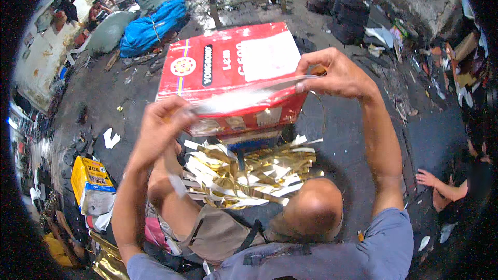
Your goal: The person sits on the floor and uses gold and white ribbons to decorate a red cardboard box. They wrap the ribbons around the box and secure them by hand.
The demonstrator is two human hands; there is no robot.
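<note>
My left hand (162, 124) and my right hand (334, 75) are raised and hold the two ends of a long, thin, clear-and-white strip (244, 96), stretched between them. Behind the strip stands a red cardboard box (228, 62) with white panels. Below it lies a heap of gold and white foil strips (244, 173). My knee (314, 205) shows under the heap, at the bottom middle.
A yellow and white sack (92, 184) lies on the dark floor at the left. Blue and green bundles (150, 26) sit at the far left. Dark bags (345, 10) and paper scraps are at the far right. Another person's hand (428, 178) rests on the floor at the right.
</note>
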